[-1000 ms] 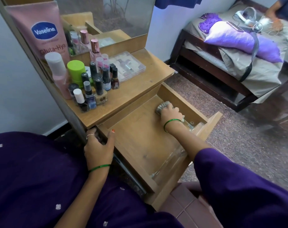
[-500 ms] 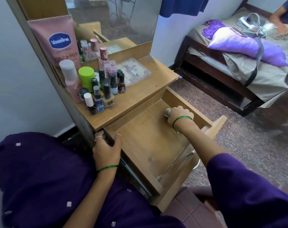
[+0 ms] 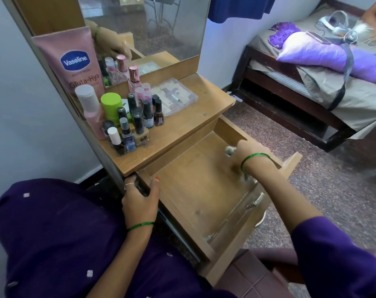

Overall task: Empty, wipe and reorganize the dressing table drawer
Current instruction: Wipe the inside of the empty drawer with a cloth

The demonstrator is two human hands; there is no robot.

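Note:
The wooden drawer [image 3: 195, 190] of the dressing table is pulled out, its floor bare. My right hand [image 3: 250, 153] is inside it near the far right corner, closed on a small crumpled grey cloth [image 3: 230, 150] pressed to the drawer floor; most of the cloth is hidden under my fingers. My left hand [image 3: 139, 201] grips the drawer's left side wall at its inner end, thumb over the edge. On the tabletop [image 3: 182, 127] stand several nail polish bottles [image 3: 139, 123], a green-capped jar [image 3: 111, 104] and a clear flat cosmetics case [image 3: 174, 97].
A pink Vaseline tube [image 3: 73, 65] and a pink bottle [image 3: 90, 108] lean at the mirror [image 3: 144, 26]. A bed [image 3: 312, 82] with a purple pillow stands to the right, where another person's hand is at the far corner. Speckled floor lies between bed and drawer.
My right hand with the cloth has shifted along the drawer's far right side, blurred with motion. The left hand keeps its grip on the drawer wall. The view has tilted slightly.

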